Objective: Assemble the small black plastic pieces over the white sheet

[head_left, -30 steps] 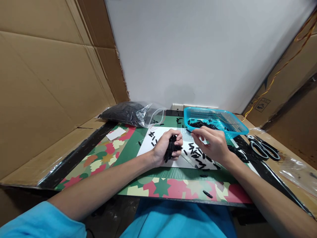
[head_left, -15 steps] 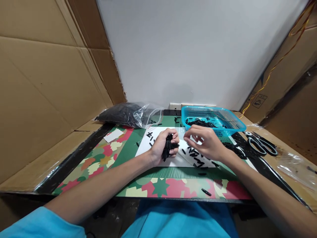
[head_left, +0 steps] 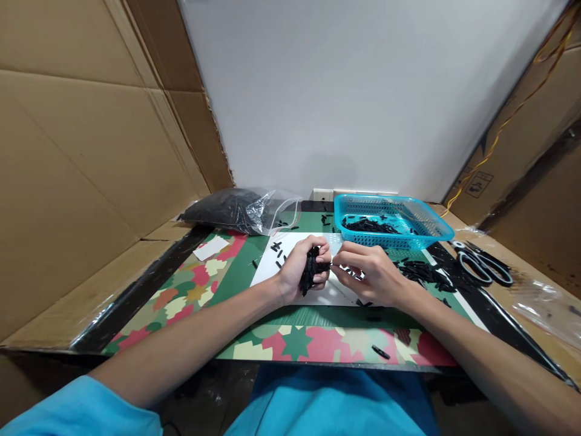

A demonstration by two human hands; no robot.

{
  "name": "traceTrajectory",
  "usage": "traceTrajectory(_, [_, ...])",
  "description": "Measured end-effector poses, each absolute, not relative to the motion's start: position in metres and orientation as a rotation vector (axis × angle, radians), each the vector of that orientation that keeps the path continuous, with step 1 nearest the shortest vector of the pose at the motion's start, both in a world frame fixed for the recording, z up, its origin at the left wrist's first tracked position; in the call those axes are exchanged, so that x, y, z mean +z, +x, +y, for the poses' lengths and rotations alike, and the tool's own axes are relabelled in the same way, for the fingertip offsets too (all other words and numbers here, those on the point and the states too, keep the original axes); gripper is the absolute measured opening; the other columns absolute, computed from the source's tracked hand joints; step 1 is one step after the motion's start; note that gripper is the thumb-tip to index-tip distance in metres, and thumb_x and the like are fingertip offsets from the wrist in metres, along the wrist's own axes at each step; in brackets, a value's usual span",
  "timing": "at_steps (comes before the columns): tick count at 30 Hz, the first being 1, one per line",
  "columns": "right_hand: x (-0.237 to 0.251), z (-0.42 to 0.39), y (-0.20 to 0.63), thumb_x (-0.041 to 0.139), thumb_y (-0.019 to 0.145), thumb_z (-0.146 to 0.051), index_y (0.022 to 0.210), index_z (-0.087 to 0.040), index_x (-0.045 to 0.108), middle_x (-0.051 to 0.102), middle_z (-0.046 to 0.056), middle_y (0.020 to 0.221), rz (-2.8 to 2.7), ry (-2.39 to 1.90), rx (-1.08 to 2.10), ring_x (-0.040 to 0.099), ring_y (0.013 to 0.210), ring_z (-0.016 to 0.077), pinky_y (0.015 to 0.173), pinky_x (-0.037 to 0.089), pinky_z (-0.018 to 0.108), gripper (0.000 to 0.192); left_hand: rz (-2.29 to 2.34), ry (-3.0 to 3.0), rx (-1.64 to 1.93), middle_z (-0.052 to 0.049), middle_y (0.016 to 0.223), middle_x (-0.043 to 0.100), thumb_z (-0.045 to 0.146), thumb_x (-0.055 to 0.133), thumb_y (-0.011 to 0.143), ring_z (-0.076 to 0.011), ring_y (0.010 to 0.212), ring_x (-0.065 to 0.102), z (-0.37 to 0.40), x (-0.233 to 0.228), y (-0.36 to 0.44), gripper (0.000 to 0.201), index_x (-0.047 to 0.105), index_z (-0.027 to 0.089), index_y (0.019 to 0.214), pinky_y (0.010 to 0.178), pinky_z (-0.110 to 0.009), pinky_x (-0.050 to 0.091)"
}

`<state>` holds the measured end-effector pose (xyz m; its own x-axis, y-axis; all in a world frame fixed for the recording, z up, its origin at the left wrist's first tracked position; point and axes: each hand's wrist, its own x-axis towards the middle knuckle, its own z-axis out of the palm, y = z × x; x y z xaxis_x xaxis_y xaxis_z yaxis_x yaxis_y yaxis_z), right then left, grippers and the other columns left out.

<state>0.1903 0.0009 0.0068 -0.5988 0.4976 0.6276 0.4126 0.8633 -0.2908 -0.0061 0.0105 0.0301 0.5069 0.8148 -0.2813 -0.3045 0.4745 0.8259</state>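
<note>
My left hand [head_left: 295,269] is closed round a bundle of small black oblong pieces [head_left: 309,272], their ends sticking out between the fingers. Close against its right side, my right hand [head_left: 370,272] is pinched at the bundle's edge. What lies between those fingertips is too small to make out. Under both hands lies a white sheet [head_left: 263,275] with loose black pieces [head_left: 276,246] on it. A larger pile of the same black pieces [head_left: 424,272] sits right of my right hand.
A blue plastic basket [head_left: 438,233] holding black pieces stands at the back right. Scissors [head_left: 481,266] lie to its right, near a clear plastic bag [head_left: 551,309]. At the back left rests a filled bag [head_left: 222,209]. Cardboard walls [head_left: 82,139] flank both sides.
My right hand has moved left and slightly down, bringing its pinched fingertips up to the bundle in my left hand. The left hand keeps its grip in about the same place.
</note>
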Motion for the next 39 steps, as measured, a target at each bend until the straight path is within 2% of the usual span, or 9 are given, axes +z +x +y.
traceTrajectory(5, [0.0088, 0.0023, 0.1950, 0.053, 0.103, -0.020, 0.092, -0.021, 0.060, 0.053, 0.000, 0.078, -2.189, -0.634, 0.151, 0.044, 0.061, 0.0124, 0.057, 0.034, 0.028, 0.014, 0.713, 0.761, 0.744, 0.010, 0.060, 0.034, 0.036, 0.062, 0.084, -0.0063, 0.035, 0.036, 0.0132, 0.0301, -0.0087, 0.030, 0.040, 0.022, 0.072, 0.033, -0.020, 0.026])
traceTrajectory(10, [0.0106, 0.0033, 0.1956, 0.054, 0.103, -0.021, 0.086, -0.021, 0.056, 0.047, -0.002, 0.070, -2.026, -0.670, 0.215, 0.042, 0.059, 0.0127, 0.057, 0.035, 0.028, 0.017, 0.669, 0.787, 0.687, 0.009, 0.061, 0.036, 0.039, 0.063, 0.086, -0.0064, 0.037, 0.035, 0.0136, 0.0281, -0.0097, 0.030, 0.043, 0.021, 0.072, 0.034, -0.020, 0.026])
traceTrajectory(15, [0.0109, 0.0046, 0.1939, 0.055, 0.105, -0.028, 0.084, -0.021, 0.057, 0.049, -0.002, 0.069, -1.963, -0.730, 0.330, 0.043, 0.058, 0.0118, 0.056, 0.036, 0.027, 0.022, 0.654, 0.769, 0.622, 0.008, 0.061, 0.037, 0.045, 0.066, 0.087, -0.0052, 0.040, 0.033, 0.0114, 0.0226, -0.0078, 0.035, 0.048, 0.020, 0.073, 0.035, -0.018, 0.025])
traceTrajectory(20, [0.0103, 0.0062, 0.1919, 0.055, 0.105, -0.028, 0.084, -0.020, 0.058, 0.052, -0.001, 0.070, -1.997, -0.747, 0.341, 0.044, 0.057, 0.0109, 0.055, 0.037, 0.026, 0.023, 0.649, 0.795, 0.663, 0.008, 0.060, 0.038, 0.044, 0.066, 0.089, -0.0052, 0.040, 0.033, 0.0109, 0.0221, -0.0074, 0.035, 0.046, 0.020, 0.072, 0.035, -0.018, 0.025])
traceTrajectory(30, [0.0060, 0.0096, 0.1958, 0.056, 0.104, -0.031, 0.096, -0.020, 0.063, 0.064, 0.002, 0.080, -2.003, -0.778, 0.345, 0.047, 0.055, 0.0100, 0.052, 0.039, 0.025, 0.016, 0.663, 0.844, 0.752, 0.008, 0.058, 0.039, 0.043, 0.066, 0.088, -0.0048, 0.037, 0.033, 0.0094, 0.0234, -0.0057, 0.037, 0.043, 0.020, 0.069, 0.034, -0.018, 0.025])
traceTrajectory(39, [0.0062, 0.0098, 0.1955, 0.057, 0.104, -0.027, 0.092, -0.020, 0.063, 0.061, 0.001, 0.077, -1.989, -0.746, 0.329, 0.046, 0.057, 0.0103, 0.053, 0.039, 0.025, 0.015, 0.637, 0.840, 0.740, 0.008, 0.059, 0.040, 0.042, 0.064, 0.090, -0.0053, 0.039, 0.036, 0.0115, 0.0219, -0.0067, 0.035, 0.047, 0.019, 0.070, 0.035, -0.018, 0.029])
